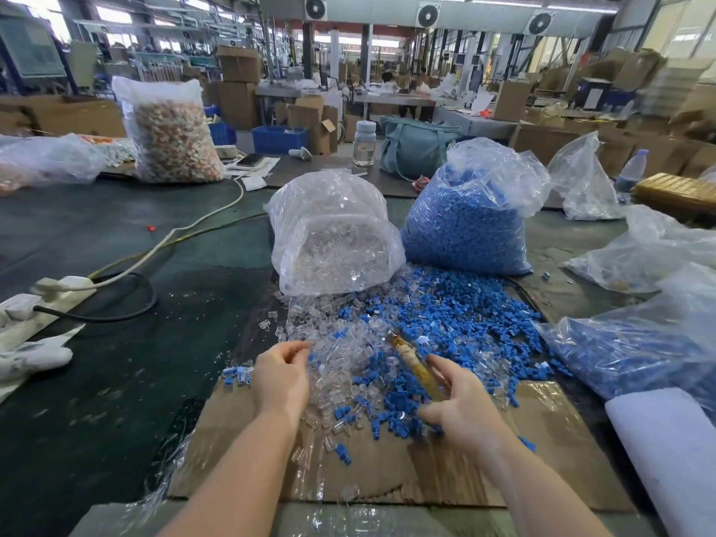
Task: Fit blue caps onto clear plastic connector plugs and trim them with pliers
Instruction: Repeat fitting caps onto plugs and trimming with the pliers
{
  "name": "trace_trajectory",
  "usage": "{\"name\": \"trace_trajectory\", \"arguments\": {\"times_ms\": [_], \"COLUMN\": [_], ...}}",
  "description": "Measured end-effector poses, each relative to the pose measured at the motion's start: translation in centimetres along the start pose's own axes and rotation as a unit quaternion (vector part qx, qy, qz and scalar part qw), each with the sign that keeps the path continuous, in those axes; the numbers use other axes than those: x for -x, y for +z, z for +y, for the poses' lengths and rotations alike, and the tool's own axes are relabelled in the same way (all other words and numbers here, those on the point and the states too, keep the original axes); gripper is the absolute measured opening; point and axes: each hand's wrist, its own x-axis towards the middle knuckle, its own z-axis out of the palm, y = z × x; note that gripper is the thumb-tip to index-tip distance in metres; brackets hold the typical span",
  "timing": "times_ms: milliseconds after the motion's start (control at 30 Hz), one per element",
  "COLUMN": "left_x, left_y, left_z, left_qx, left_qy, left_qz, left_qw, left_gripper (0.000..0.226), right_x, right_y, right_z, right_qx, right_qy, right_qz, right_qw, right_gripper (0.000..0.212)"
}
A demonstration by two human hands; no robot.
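Left hand (279, 375) fingers curled, grip unclear, lower centre | right hand (463, 406) fingers clamped on pliers (411, 356) | over plugs (333, 366), caps (457, 315)

Bright, even daylight indoors; wide-angle warp at edges.
Light comes from windows (682, 29) at top right & top left, both blown out to white. Shadows on the dark table (116, 234) are soft & faint. Glare spots on the clear plastic bags (333, 211). Centre is fairly sharp; bkgd soft, far right cartons smeared. The right hand (463, 406) shows slight motion blur. Straight lines bow twd frame corners.
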Motion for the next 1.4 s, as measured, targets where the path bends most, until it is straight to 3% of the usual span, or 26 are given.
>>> {"name": "trace_trajectory", "arguments": {"times_ms": [100, 200, 567, 667, 933, 1067, 1200, 1400], "left_x": [-1.0, -2.1, -1.9, -1.2, 1.6, 2.8, 4.3, 5.4], "left_y": [-1.6, -2.8, -3.2, -2.5, 0.8, 2.2, 3.3, 3.8], "left_z": [-1.1, -2.6, -3.6, -3.2, -2.4, -2.2, -2.6, -4.0], "left_qx": [-0.109, -0.174, -0.325, -0.352, -0.25, -0.23, -0.232, -0.294], "left_qy": [0.058, 0.064, 0.026, 0.062, 0.157, 0.175, 0.208, 0.248], "left_qz": [0.061, 0.077, 0.052, 0.049, -0.048, -0.087, -0.11, -0.098], "left_qw": [0.991, 0.98, 0.944, 0.932, 0.954, 0.953, 0.944, 0.918], "left_gripper": [0.02, 0.022, 0.027, 0.028, 0.022, 0.022, 0.026, 0.037], "right_x": [-0.4, -0.6, -1.5, -1.5, -1.4, -0.8, 0.0, -0.3], "right_y": [-0.3, -0.8, -1.0, -1.1, -0.8, 0.6, 3.2, 5.2], "right_z": [1.0, 2.2, 5.0, 5.0, 4.0, 2.9, 1.3, 1.7], "right_qx": [0.114, 0.217, 0.386, 0.407, 0.4, 0.362, 0.319, 0.347], "right_qy": [0.017, 0.031, 0.015, 0.012, 0.026, -0.071, -0.168, -0.154], "right_qz": [0.089, 0.144, 0.158, 0.158, 0.137, 0.198, 0.187, 0.134], "right_qw": [0.989, 0.965, 0.908, 0.9, 0.906, 0.908, 0.914, 0.916], "right_gripper": [0.077, 0.075, 0.071, 0.071, 0.065, 0.047, 0.023, 0.034]}}
